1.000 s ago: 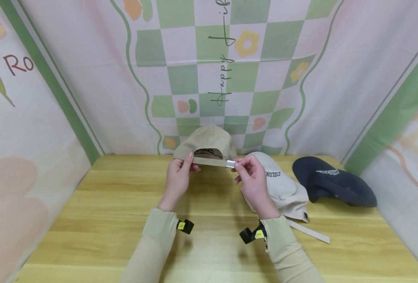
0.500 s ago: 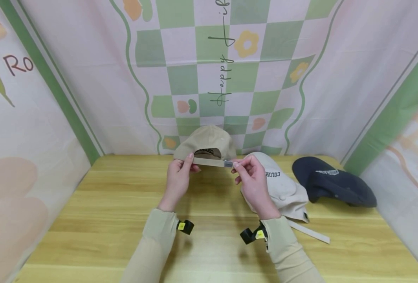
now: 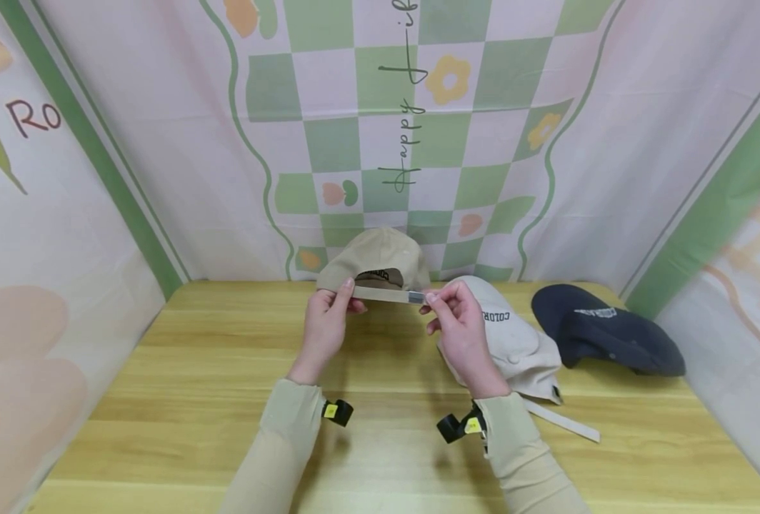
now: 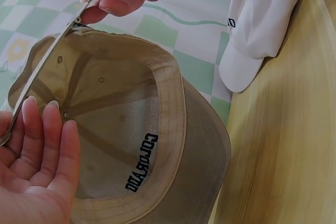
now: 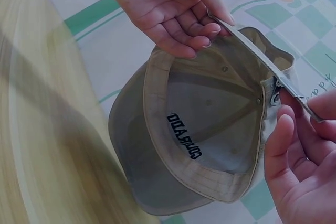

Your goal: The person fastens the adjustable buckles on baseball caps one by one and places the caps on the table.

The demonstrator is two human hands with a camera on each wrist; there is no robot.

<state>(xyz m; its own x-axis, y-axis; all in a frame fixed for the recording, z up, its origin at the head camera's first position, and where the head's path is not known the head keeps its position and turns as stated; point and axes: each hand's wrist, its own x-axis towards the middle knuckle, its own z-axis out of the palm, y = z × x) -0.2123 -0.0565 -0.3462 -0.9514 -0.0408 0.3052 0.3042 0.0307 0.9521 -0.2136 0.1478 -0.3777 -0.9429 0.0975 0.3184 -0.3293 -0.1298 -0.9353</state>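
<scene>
A beige baseball cap (image 3: pixel 383 246) is held up at the back of the table, its rear opening toward me. Its strap (image 3: pixel 380 293) stretches level between my hands. My left hand (image 3: pixel 325 321) pinches the strap's left end between thumb and fingers. At the other end, my right hand (image 3: pixel 460 328) pinches the strap beside a metal buckle (image 3: pixel 416 297). In the left wrist view the cap's inside (image 4: pixel 115 114) shows, with dark COLORADO lettering. The right wrist view shows the brim (image 5: pixel 128 145) pointing away from the strap (image 5: pixel 257 53).
A white cap (image 3: pixel 515 343) lies right of my right hand, its loose strap (image 3: pixel 563 420) trailing on the wooden table (image 3: pixel 193 428). Farther right lies a navy cap (image 3: pixel 605 332). A patterned cloth (image 3: pixel 386 143) hangs behind the table.
The metal buckle has tilted, going from bright to darker, and sits slightly farther left. Both hands stay almost in place, still pinching the strap.
</scene>
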